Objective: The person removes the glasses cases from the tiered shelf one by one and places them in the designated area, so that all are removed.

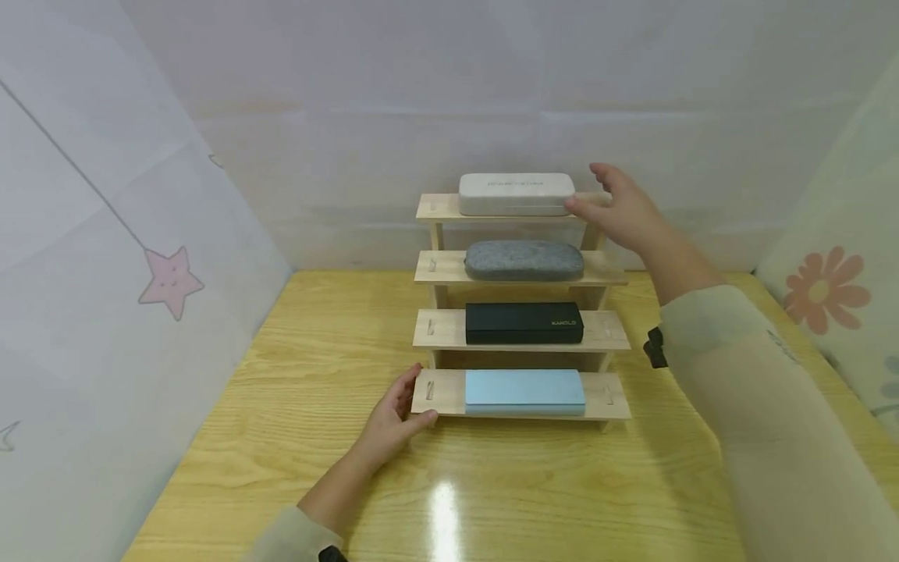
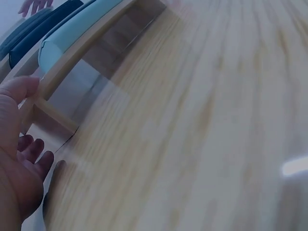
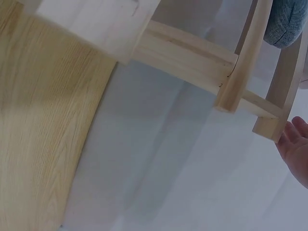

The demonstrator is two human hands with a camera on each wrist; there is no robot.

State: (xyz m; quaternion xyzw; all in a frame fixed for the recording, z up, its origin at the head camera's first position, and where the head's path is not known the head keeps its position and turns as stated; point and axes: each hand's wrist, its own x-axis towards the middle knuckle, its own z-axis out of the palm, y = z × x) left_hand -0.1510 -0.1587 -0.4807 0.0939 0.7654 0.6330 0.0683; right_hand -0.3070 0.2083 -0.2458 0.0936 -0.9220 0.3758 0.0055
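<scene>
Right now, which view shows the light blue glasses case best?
Head view: the light blue glasses case shows whole, uncovered. Left wrist view crops it at the top; right wrist view omits it.

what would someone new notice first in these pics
Probably the stepped wooden stand near the middle, bearing a white case, a grey case, a black case and a light blue case, one per tier from top to bottom. Next, likely the pink star on the left backdrop and the coral flower on the right backdrop.
</scene>
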